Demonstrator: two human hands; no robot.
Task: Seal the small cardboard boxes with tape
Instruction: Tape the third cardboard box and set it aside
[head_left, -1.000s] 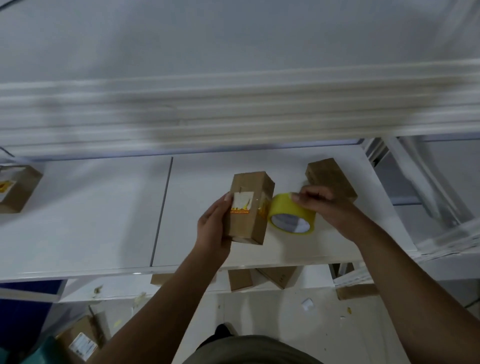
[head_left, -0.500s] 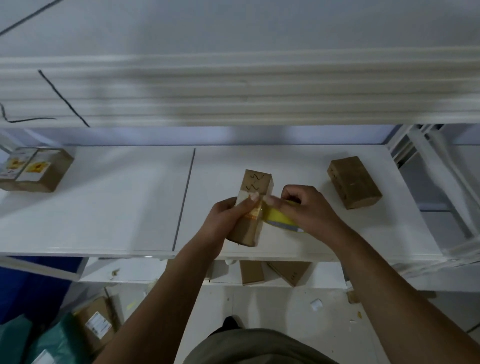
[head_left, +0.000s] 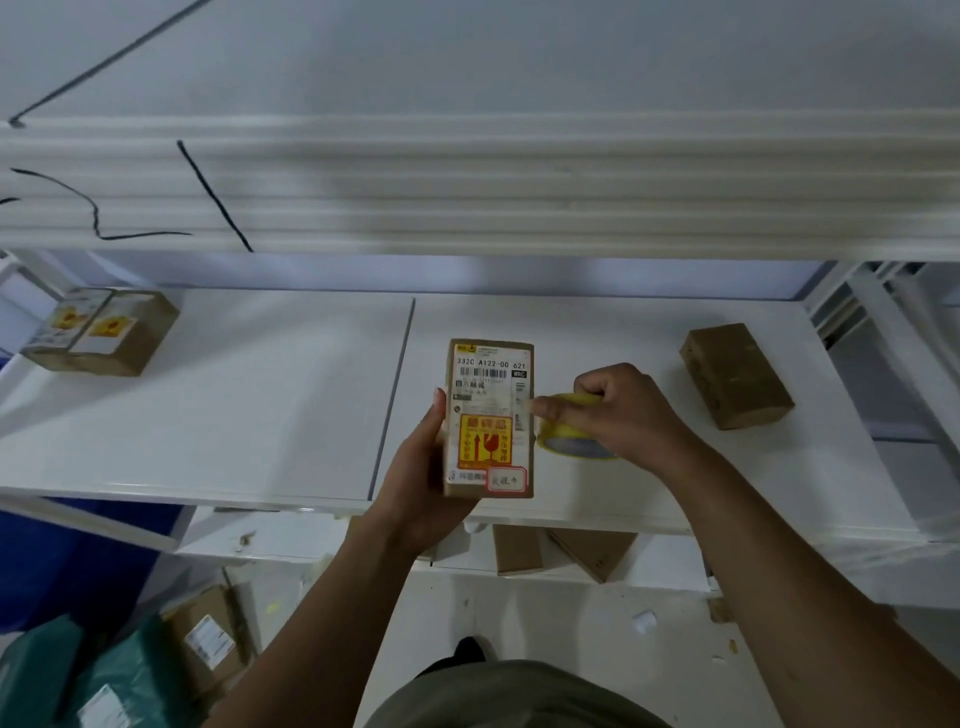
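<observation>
My left hand (head_left: 418, 483) grips a small cardboard box (head_left: 490, 415) from its left side and underneath, holding it above the white shelf (head_left: 260, 415). The box's labelled face, with a barcode and a yellow and red sticker, points at me. My right hand (head_left: 626, 415) holds a yellow tape roll (head_left: 563, 441) just right of the box, its fingers curled over the roll and its fingertips at the box's right edge. A second small brown box (head_left: 735, 374) lies on the shelf to the right.
A labelled box (head_left: 101, 330) lies at the shelf's far left. An upper shelf edge (head_left: 467, 197) overhangs the work area. Below the shelf lie more cardboard boxes (head_left: 566, 553), and on the floor at the lower left a labelled parcel (head_left: 208, 642) and green bags (head_left: 78, 680).
My left hand has turned the box, and its labelled face is now toward me. My right hand with the tape roll has shifted to the box's right edge.
</observation>
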